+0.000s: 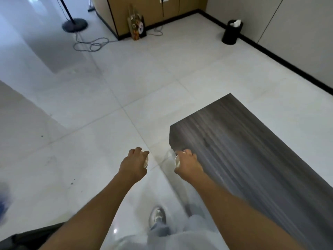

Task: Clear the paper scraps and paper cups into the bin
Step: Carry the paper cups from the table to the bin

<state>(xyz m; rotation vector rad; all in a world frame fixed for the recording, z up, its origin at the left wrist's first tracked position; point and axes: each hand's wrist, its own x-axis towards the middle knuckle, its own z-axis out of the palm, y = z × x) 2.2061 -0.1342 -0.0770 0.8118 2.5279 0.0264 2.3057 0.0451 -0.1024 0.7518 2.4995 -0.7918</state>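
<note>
My left hand [134,164] is closed over a small white paper cup [146,162], of which only the rim edge shows. My right hand [187,164] grips another white paper cup [177,161] the same way, beside the near corner of a dark wood table [234,138]. Both hands hang over the tiled floor, palms down. A black round bin [231,33] with white paper sticking out of its top stands far ahead at the right, against the wall. The image is blurred by motion.
The dark table fills the right side. A lamp stand base [74,24] and a loose grey cable [91,44] lie at the far left. A patterned bag [137,27] leans on a brown cabinet. My shoe [157,216] shows below.
</note>
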